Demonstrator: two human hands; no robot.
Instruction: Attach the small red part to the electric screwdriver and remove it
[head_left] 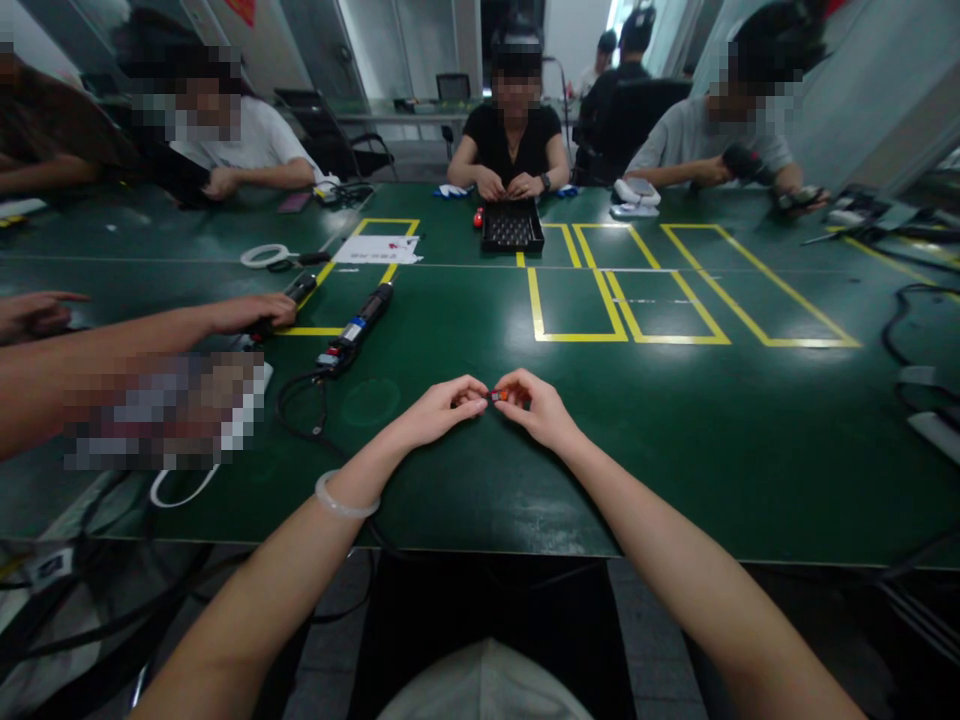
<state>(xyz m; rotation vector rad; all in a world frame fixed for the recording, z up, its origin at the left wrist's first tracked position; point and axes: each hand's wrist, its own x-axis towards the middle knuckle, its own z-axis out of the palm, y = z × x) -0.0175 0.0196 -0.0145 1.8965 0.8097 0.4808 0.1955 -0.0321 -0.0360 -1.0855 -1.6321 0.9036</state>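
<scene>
In front of me, just above the green table, my two hands meet fingertip to fingertip. My right hand pinches a small orange-red part with a greyish end, partly hidden by the fingers. From the other side, my left hand has its thumb and fingers closed in a pinch beside the part's dark left end. Whether something tiny sits between those left fingertips, I cannot make out. A pale bangle circles my left wrist.
An electric screwdriver with a cable lies left of my hands. A neighbour's hand grips another dark tool. Across the table, a person handles something above a black tray. Yellow tape outlines mark the tabletop; cables lie right.
</scene>
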